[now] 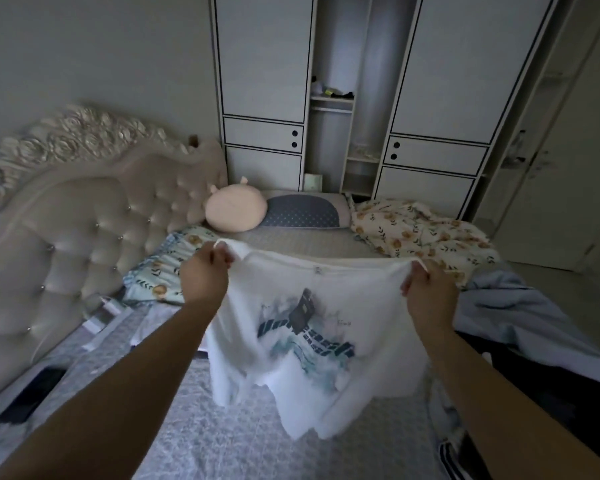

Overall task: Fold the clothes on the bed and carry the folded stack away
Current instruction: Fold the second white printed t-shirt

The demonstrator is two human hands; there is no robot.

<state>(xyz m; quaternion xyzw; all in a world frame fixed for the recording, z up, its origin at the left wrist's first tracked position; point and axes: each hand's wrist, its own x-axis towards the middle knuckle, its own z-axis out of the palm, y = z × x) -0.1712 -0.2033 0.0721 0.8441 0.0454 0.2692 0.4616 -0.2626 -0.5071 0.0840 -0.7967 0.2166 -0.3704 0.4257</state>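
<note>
A white T-shirt (305, 341) with a blue and grey print hangs spread in the air above the bed (222, 438). My left hand (205, 275) pinches its left shoulder and my right hand (426, 292) pinches its right shoulder. The hem dangles loose just over the grey patterned sheet. A pale blue garment (520, 306) and dark clothes (534, 386) lie in a heap on the bed at the right. Another white piece (156, 327) lies on the sheet behind my left forearm.
A tufted headboard (77, 230) runs along the left. A round pink cushion (234, 211), a grey pillow (298, 211) and a floral quilt (420, 230) lie at the far end. A white wardrobe (437, 81) stands behind. A black phone (32, 393) lies on the left of the bed.
</note>
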